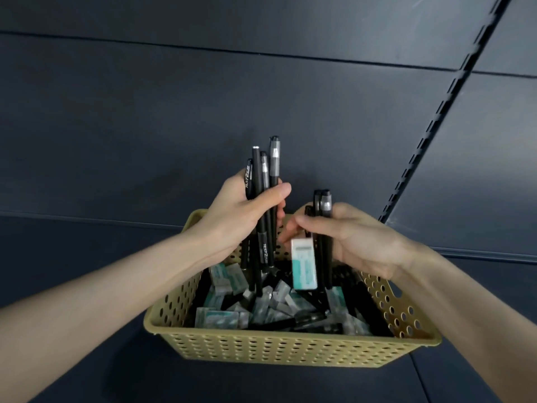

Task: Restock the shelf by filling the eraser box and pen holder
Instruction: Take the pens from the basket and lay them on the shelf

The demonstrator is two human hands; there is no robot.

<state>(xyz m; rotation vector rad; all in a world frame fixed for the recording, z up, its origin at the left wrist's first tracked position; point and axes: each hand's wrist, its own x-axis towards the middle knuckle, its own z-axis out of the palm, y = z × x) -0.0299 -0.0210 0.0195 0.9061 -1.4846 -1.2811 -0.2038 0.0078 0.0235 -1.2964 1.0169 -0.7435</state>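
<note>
A tan perforated basket (pixel 279 349) sits on a dark shelf and holds several black pens and several wrapped erasers (pixel 216 317). Above its far left corner, my left hand (pixel 241 210) is closed around a bundle of several upright black pens (pixel 263 184). My right hand (pixel 357 239) is over the basket's far right side, gripping a few black pens (pixel 324 205) together with one white and teal eraser (pixel 303 264) that hangs upright under my thumb. No eraser box or pen holder is visible.
The dark blue shelf back panel (pixel 203 112) rises right behind the basket. A slotted upright rail (pixel 444 112) runs diagonally at the right. The dark shelf surface (pixel 87 257) extends to the left and in front of the basket.
</note>
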